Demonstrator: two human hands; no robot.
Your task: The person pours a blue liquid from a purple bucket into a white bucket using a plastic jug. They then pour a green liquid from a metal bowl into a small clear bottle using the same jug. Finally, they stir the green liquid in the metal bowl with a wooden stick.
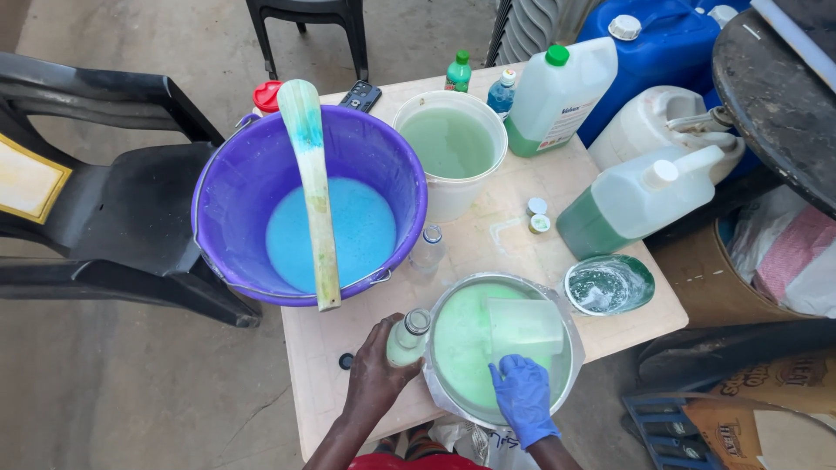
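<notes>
My left hand (pixel 376 376) is bare and grips a small clear bottle (pixel 407 338) holding pale green liquid, upright beside a metal bowl (pixel 438 392). The bowl holds light green liquid. My right hand (pixel 523 396), in a blue glove, holds a translucent plastic cup (pixel 525 325) dipped into that bowl. A second clear bottle (pixel 427 250) stands just beyond, next to a purple bucket (pixel 228 187) of blue liquid with a long wooden paddle (pixel 315 191) leaning in it.
A white bucket (pixel 455 198) of green liquid, two jugs (pixel 557 91) (pixel 640 196) of green liquid, small bottles (pixel 458 71), loose caps (pixel 538 215), a round lid (pixel 610 284) and a remote (pixel 360 95) crowd the small table (pixel 326 365). Black chairs (pixel 104 200) stand left, blue and white jerrycans (pixel 662 43) right.
</notes>
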